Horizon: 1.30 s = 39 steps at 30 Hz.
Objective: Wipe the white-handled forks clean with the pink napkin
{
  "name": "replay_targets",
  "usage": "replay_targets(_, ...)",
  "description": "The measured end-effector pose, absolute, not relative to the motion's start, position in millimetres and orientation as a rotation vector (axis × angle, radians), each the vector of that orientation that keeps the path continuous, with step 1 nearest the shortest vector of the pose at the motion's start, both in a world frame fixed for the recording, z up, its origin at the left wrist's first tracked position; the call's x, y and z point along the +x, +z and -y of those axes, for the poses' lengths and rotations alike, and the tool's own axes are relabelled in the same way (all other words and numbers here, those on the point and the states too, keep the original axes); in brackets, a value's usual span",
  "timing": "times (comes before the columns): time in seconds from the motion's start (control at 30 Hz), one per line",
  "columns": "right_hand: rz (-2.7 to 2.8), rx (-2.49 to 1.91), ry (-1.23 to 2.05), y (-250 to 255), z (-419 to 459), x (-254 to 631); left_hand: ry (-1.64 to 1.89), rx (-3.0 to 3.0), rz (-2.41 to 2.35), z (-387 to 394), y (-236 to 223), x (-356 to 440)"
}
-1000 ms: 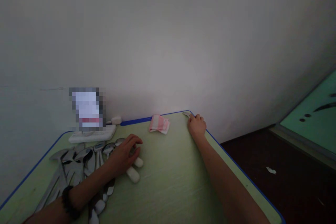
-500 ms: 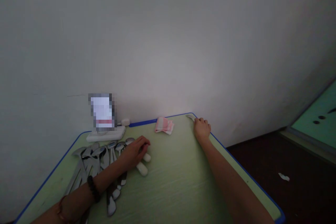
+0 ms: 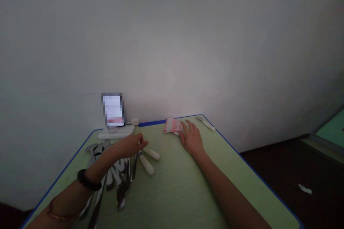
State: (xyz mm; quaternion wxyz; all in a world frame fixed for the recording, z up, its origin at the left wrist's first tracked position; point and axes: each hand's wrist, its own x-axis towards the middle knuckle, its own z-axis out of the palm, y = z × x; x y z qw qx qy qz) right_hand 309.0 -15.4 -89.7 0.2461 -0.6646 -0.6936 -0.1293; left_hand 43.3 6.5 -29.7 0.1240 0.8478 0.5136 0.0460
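Note:
My right hand (image 3: 192,139) is open beside a folded pink-and-white cloth (image 3: 172,126), its fingers spread and its thumb at the cloth's right edge. A white-handled utensil with a metal head (image 3: 208,124) lies alone near the far right corner. Over the pile of metal cutlery (image 3: 118,171) on the left, my left hand (image 3: 133,145) is curled with its fingertips together. Whatever it might hold is hidden. Just right of it, two white handles (image 3: 147,165) stick out toward the table's middle. My left forearm covers part of the pile.
The green table (image 3: 177,193) has a blue edge and stands against a grey wall (image 3: 172,61). A blurred-out lit screen (image 3: 113,109) rises above a white base (image 3: 116,132) at the back left. A white scrap (image 3: 305,189) lies on the dark floor.
My right hand has let go of the white-handled utensil at the far right corner and moved left to the cloth, fingers spreading. My left hand stays over the cutlery, fingers more closed.

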Motion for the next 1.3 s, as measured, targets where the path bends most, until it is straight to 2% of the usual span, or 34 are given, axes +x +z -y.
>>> replay_targets(0.13,1.955,-1.818,-0.127,-93.2,10.1,263.6,-0.148,2.477,-1.753,10.9,-29.1,58.6)
replay_targets(0.57,1.802,-1.929,-0.123,-91.1,1.2,238.7,-0.183,2.465,-1.699,8.5,-33.2,58.4)
replay_targets(0.73,1.800,-1.722,0.042,-93.3,-3.0,244.3,-0.150,2.435,-1.626,1.9,-36.2,50.4)
replay_targets(1.0,1.216,-1.534,0.386,-90.4,8.3,247.5,0.196,2.278,-1.362,-8.4,-35.2,44.3)
replay_targets(1.3,0.861,-1.125,0.874,-105.5,2.8,222.2,0.713,1.986,-1.165,3.2,-71.1,60.9)
